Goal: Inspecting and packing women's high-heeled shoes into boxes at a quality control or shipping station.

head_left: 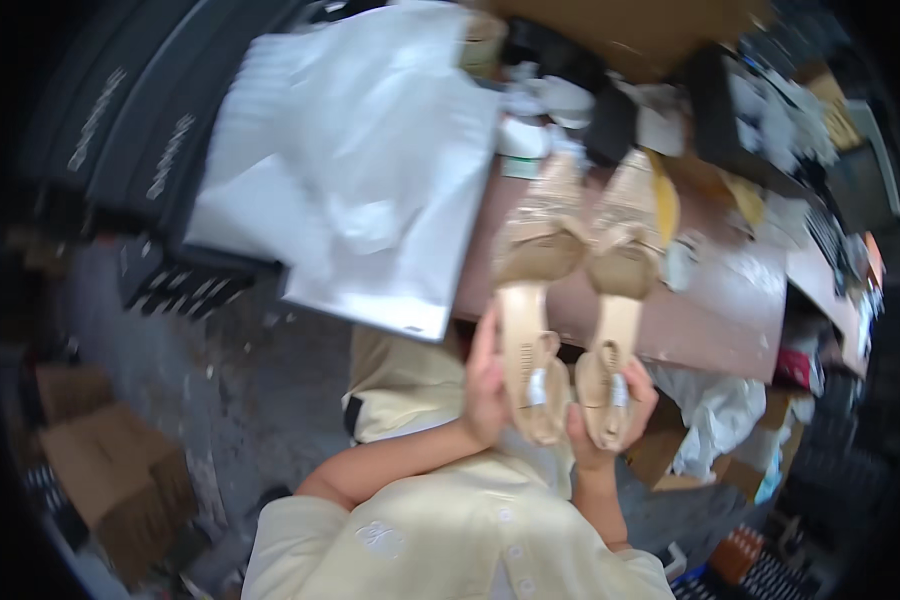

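Two beige pointed-toe shoes with open backs hang side by side in front of me, toes pointing away. My left hand (485, 385) is closed around the heel end of the left shoe (522, 340). The right shoe (618, 310) has its heel end in my right hand (635, 405), with the thumb on the near side. Small white stickers show near both heels. Beneath the shoes lies a pinkish-brown tabletop (720, 310). To the left of them, crumpled white tissue paper (360, 150) covers a wide flat area.
Dark shoe boxes (120, 110) are stacked at the far left. White wadding, black boxes and a yellow piece (662, 200) crowd the table's back. Cardboard boxes (120, 470) stand on the floor at left. A white plastic bag (715, 425) hangs over cartons at right.
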The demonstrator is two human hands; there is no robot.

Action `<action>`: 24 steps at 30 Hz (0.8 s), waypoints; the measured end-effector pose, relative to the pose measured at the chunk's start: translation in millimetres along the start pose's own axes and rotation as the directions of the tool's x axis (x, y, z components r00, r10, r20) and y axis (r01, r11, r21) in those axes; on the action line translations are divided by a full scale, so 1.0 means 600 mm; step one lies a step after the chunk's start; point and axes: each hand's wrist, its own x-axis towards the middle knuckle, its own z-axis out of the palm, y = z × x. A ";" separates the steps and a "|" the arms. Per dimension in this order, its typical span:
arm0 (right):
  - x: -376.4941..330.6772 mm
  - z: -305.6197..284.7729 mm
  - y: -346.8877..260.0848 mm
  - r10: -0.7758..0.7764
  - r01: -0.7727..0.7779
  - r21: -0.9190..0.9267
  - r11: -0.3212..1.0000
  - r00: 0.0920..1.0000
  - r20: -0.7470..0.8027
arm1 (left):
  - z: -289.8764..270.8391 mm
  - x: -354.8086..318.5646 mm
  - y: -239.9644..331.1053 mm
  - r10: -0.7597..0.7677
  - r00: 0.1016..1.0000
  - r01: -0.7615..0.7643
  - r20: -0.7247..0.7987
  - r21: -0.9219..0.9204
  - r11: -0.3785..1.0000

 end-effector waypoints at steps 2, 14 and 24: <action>-0.003 -0.001 0.006 -0.036 0.036 -0.016 0.999 0.999 -0.002 | -0.011 0.003 -0.014 0.059 0.997 -0.056 0.055 -0.052 0.997; 0.010 -0.012 -0.006 -0.088 0.098 -0.177 0.979 0.994 0.065 | 0.001 -0.013 -0.012 0.312 0.949 -0.313 0.048 0.288 0.905; -0.001 -0.003 -0.013 -0.091 0.095 -0.134 0.986 0.995 0.032 | 0.003 -0.017 0.009 0.222 0.974 -0.227 0.051 0.132 0.965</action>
